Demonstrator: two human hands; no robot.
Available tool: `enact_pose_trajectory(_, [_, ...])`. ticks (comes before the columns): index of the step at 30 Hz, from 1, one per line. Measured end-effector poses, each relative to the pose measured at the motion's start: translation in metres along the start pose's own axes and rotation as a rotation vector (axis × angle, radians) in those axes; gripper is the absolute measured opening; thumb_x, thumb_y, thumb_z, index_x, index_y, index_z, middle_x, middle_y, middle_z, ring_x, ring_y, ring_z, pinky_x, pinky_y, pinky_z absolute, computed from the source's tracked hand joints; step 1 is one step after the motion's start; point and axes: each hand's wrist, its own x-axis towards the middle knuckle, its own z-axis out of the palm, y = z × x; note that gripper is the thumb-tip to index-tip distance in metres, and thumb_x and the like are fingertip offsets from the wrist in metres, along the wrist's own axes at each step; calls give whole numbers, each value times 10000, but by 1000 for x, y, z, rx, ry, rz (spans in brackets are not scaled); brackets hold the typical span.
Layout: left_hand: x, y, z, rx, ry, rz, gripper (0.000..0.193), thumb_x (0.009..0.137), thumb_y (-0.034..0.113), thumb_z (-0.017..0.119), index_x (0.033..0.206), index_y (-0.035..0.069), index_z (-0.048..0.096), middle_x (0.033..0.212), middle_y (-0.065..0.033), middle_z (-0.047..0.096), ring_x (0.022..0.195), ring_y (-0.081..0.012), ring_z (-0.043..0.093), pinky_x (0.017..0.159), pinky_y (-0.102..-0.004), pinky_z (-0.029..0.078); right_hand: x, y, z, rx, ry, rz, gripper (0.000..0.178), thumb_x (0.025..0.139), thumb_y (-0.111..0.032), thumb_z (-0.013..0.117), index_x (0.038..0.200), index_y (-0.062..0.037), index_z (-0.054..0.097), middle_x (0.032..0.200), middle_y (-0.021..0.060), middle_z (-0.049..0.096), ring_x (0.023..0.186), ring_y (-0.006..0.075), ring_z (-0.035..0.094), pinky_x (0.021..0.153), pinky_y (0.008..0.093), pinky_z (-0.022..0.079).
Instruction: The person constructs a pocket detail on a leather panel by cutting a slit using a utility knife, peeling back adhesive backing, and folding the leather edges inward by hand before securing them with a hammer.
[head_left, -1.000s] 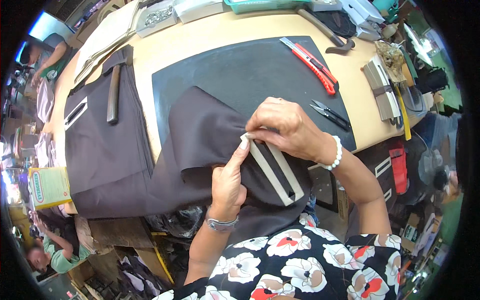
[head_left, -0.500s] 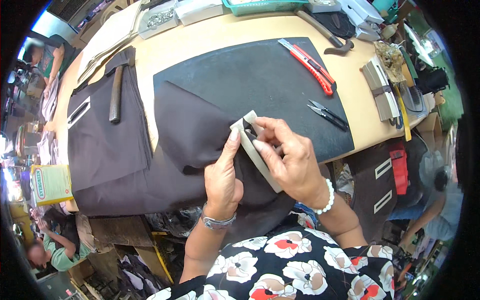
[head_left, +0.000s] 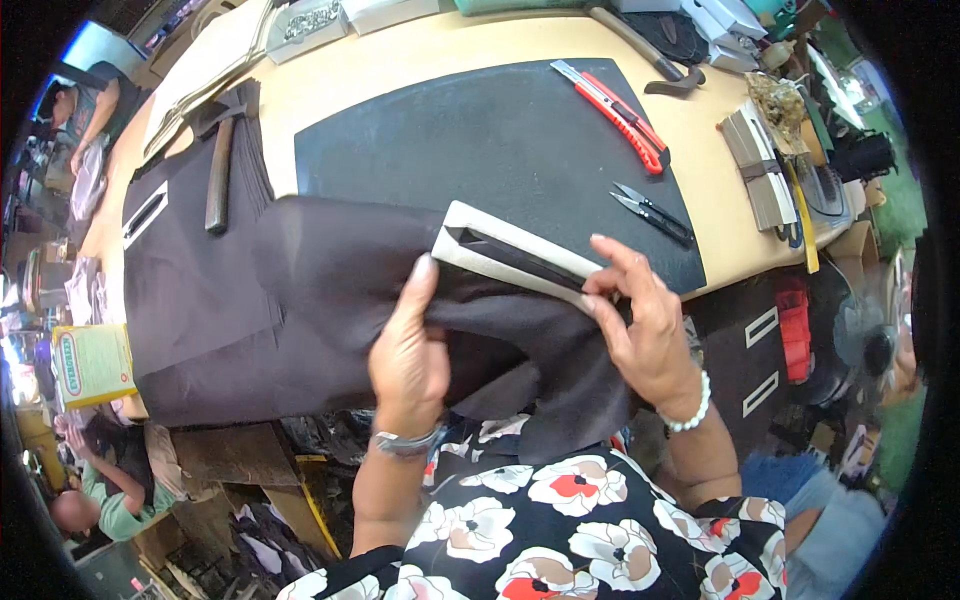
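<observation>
A dark brown fabric panel (head_left: pixel 330 260) is stretched between my hands and spreads leftward over the table. Set in it is a long, narrow cream frame (head_left: pixel 520 243) around a dark slit. My left hand (head_left: pixel 408 365) grips the panel by the frame's left end, thumb on top and the other fingers partly hidden under the cloth. At the opposite end, my right hand (head_left: pixel 640 315) pinches the frame and cloth between thumb and fingers. The panel's lower part hangs in folds toward my lap.
On the black mat (head_left: pixel 440 130) lie a red utility knife (head_left: pixel 620 118) and thread snips (head_left: pixel 652 213). A hammer (head_left: pixel 218 175) rests on stacked dark panels at left; another hammer (head_left: pixel 650 55) is at the back. Bundled cream pieces (head_left: pixel 757 165) sit right. Other people work around the table.
My right hand has moved right and down to the frame's far end, and my left slightly left. The frame, earlier bunched and steeply tilted, now lies spread and flatter, its slit showing.
</observation>
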Motion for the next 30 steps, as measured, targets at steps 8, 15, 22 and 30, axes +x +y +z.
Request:
enact_pose_trajectory(8, [-23, 79, -42, 1010, 254, 1129, 457, 840, -10, 605, 1275, 7, 467, 1252, -115, 538, 1122, -224, 532, 971, -362, 418, -6, 34, 32, -111, 148, -325, 489, 723, 45, 686, 1183, -17, 531, 816, 62, 668, 764, 213, 647, 708, 339, 473])
enact_pose_trajectory(15, [53, 27, 36, 1680, -1290, 778, 227, 736, 98, 678, 940, 10, 631, 882, -121, 610, 893, -302, 592, 756, -394, 470, -4, 39, 35, -147, 217, -444, 438, 706, 52, 712, 1108, -10, 549, 821, 59, 672, 767, 238, 657, 710, 363, 497])
enact_pose_trajectory(22, [87, 24, 22, 1469, -1411, 692, 165, 771, 132, 668, 906, 37, 677, 798, -92, 603, 766, -268, 590, 681, -367, 472, -5, 45, 34, -103, 180, -452, 422, 699, 68, 715, 1086, 0, 562, 819, 75, 665, 762, 233, 654, 713, 383, 512])
enact_pose_trajectory(30, [81, 21, 0, 1402, -1295, 891, 172, 756, 96, 668, 925, 78, 697, 842, -58, 575, 755, -220, 553, 668, -342, 454, -16, 52, 10, -198, -81, -544, 344, 744, -5, 686, 1074, -14, 588, 962, 104, 690, 895, 255, 666, 849, 420, 505])
